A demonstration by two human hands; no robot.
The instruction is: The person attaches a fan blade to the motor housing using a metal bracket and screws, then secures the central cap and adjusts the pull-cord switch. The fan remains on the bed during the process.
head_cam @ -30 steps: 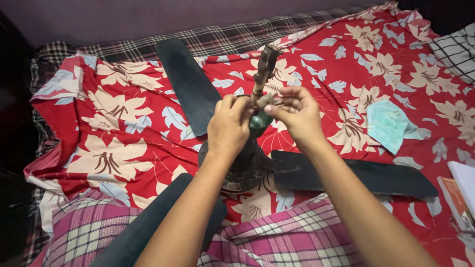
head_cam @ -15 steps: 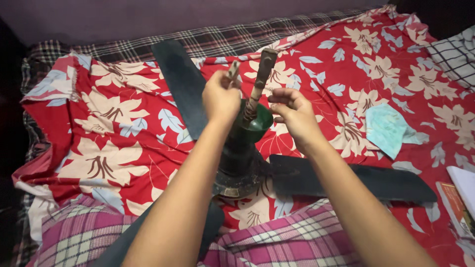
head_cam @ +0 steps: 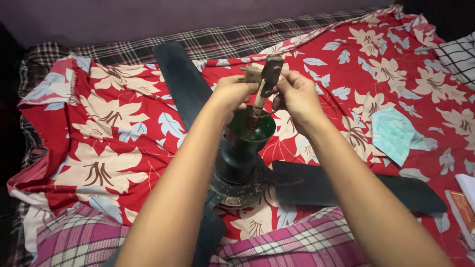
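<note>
A dark ceiling fan [head_cam: 238,170] lies on a red floral sheet [head_cam: 114,128], its rusty down rod [head_cam: 265,81] pointing up out of a green cup-shaped cover [head_cam: 252,133]. My left hand [head_cam: 232,94] pinches a small tan metal piece [head_cam: 253,74] against the top of the rod. My right hand [head_cam: 297,96] grips the rod from the other side, just below its top. Three dark blades spread out: one far left [head_cam: 178,79], one to the right [head_cam: 356,185], one toward my lap [head_cam: 210,232].
A crumpled pale blue cloth [head_cam: 393,133] lies on the sheet to the right. A book or box [head_cam: 462,207] sits at the right edge. My lap is covered in pink checked fabric [head_cam: 277,247]. A dark checked blanket [head_cam: 198,42] runs along the back.
My left hand lifted the small tan piece away from the rod, then brought it back to the rod's top. My right hand rose to hold the upper rod.
</note>
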